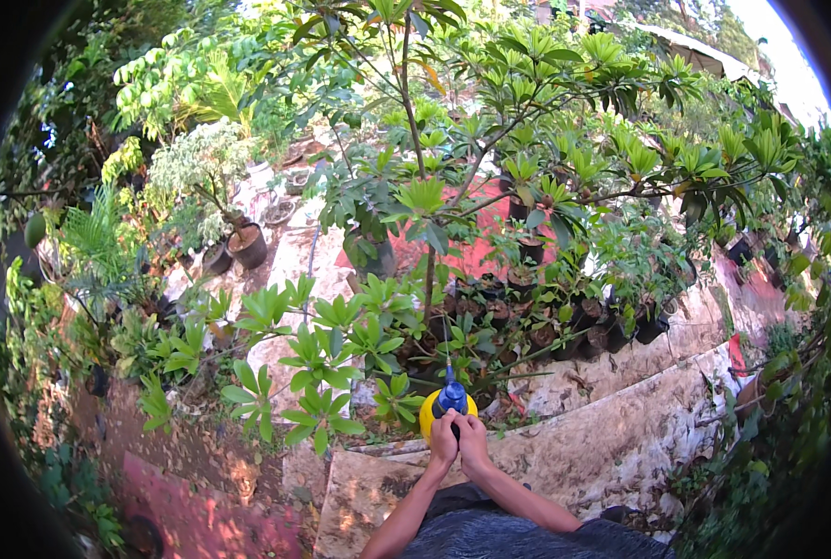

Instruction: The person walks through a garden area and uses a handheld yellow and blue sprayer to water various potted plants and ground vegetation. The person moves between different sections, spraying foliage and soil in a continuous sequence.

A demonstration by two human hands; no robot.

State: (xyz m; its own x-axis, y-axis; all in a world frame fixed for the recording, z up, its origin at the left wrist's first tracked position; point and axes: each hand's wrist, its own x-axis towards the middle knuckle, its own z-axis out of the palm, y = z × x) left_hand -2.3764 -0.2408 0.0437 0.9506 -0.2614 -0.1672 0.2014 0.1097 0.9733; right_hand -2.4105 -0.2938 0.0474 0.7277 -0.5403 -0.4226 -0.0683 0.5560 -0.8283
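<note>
A round yellow pump sprayer (428, 412) with a blue top (452, 398) is held out in front of my body, its thin nozzle pointing away toward the plants. My left hand (442, 440) and my right hand (474, 440) are side by side, closed around the black part at its near end. My fingers partly hide that black part. Just beyond the nozzle rises the slim trunk (429, 279) of a small tree, with leafy branches (327, 373) spreading low to the left.
Several dark potted plants (592, 340) line the ground beyond the tree, right of centre. At the back left a brown pot (247, 245) holds a pale-leaved shrub. A low, pale ledge (565, 433) runs toward the right. Red paving (201, 508) lies lower left; dense foliage edges both sides.
</note>
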